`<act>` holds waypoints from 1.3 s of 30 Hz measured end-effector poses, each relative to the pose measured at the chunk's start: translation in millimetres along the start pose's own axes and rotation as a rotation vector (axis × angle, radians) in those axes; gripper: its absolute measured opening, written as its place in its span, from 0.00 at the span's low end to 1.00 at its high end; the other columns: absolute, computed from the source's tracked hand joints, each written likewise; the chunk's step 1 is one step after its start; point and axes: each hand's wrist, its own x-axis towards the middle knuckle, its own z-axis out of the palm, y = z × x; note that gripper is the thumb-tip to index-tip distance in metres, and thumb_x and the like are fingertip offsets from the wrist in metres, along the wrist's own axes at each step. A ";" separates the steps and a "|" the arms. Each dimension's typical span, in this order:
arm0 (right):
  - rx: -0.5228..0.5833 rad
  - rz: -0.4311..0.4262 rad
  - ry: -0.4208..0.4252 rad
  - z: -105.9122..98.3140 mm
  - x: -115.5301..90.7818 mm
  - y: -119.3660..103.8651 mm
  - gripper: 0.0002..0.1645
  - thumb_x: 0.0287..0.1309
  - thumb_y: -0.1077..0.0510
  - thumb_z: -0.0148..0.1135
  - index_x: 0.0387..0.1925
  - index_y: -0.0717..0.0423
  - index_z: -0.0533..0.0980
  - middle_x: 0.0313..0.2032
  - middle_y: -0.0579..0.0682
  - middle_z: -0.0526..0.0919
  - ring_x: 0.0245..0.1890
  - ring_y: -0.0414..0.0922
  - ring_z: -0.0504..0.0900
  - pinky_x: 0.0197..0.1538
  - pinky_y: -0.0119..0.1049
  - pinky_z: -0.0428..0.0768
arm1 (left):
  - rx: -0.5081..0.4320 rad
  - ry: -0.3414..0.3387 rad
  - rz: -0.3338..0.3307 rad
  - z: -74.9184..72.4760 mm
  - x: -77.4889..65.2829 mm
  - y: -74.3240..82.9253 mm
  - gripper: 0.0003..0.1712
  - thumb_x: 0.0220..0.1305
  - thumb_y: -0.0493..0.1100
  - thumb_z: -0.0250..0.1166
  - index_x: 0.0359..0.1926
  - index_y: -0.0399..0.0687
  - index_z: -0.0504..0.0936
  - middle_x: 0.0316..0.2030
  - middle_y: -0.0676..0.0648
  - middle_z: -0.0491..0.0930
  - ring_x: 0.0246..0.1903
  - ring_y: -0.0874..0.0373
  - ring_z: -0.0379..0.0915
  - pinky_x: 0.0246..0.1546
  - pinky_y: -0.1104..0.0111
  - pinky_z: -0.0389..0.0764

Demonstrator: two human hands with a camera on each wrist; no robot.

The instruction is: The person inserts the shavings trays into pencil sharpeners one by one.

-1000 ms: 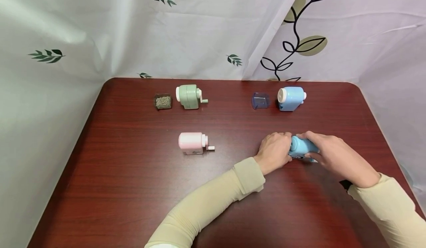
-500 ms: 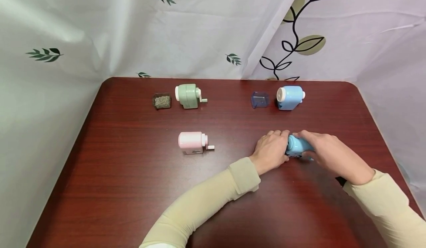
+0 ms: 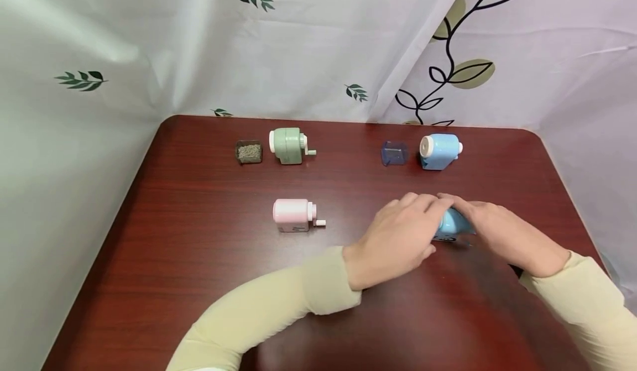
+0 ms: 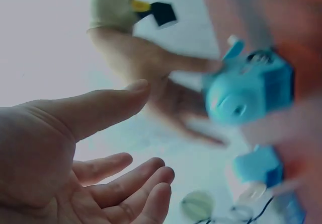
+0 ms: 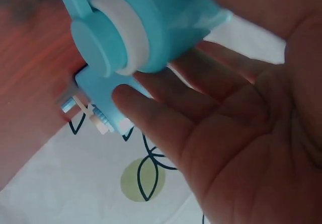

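Observation:
A cyan hand-crank pencil sharpener (image 3: 450,224) stands on the table at the right, partly hidden by both hands in the head view. My right hand (image 3: 512,233) is at its right side. In the right wrist view its fingers (image 5: 201,83) are extended loosely along the sharpener's body, and in the left wrist view they look spread. My left hand (image 3: 398,238) is left of the sharpener, apart from it. The left wrist view shows that palm (image 4: 35,158) with nothing in it, its thumb and fingers relaxed and well separated.
Behind stand a light-blue sharpener (image 3: 440,151) and a clear blue shavings drawer (image 3: 395,153). To the left are a pink sharpener (image 3: 292,215), a green sharpener (image 3: 287,145) and a drawer full of shavings (image 3: 249,152). A white curtain (image 3: 308,45) hangs behind the table.
My left hand has left the cyan sharpener and come up and back toward the left. The right hand has loosened its grip and stays beside the sharpener. The head view has shifted slightly.

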 end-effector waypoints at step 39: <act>-0.023 -0.077 -0.084 -40.2 178.4 -68.6 0.42 0.59 0.48 0.61 0.70 0.56 0.57 0.67 0.57 0.59 0.66 0.53 0.58 0.65 0.47 0.59 | -0.256 0.158 -0.592 -55.0 -108.5 -306.5 0.48 0.55 0.57 0.67 0.71 0.46 0.57 0.62 0.41 0.66 0.59 0.44 0.62 0.56 0.51 0.63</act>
